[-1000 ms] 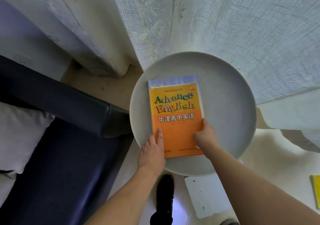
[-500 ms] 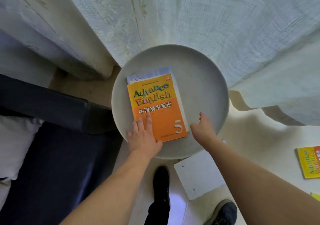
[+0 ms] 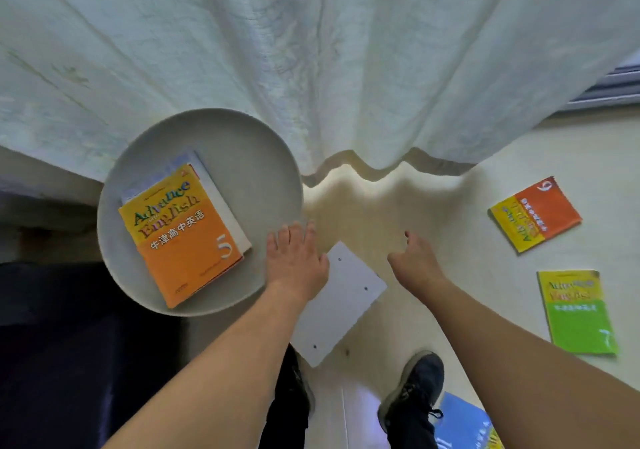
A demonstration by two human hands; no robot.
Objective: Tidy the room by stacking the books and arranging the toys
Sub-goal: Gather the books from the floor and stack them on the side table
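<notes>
- Orange book (image 3: 187,240) marked 5 lay face up on a round grey surface (image 3: 256,157), stacked on at least one other book whose pale edges showed at its far and right sides.
- Left hand (image 3: 296,261) hovered just right of the surface's rim, fingers straight, its grip wide and holding nothing.
- Right hand (image 3: 415,265) hung over the floor (image 3: 433,310), fingers loosely curled, its grip holding nothing.
- White board (image 3: 346,296) lay on the floor below the hands.
- Farther right on the floor lay an orange-and-yellow book (image 3: 535,214) and a green book (image 3: 576,311); a blue book (image 3: 464,426) sat by the right shoe (image 3: 412,386).
- White curtain (image 3: 311,67) hung behind.
</notes>
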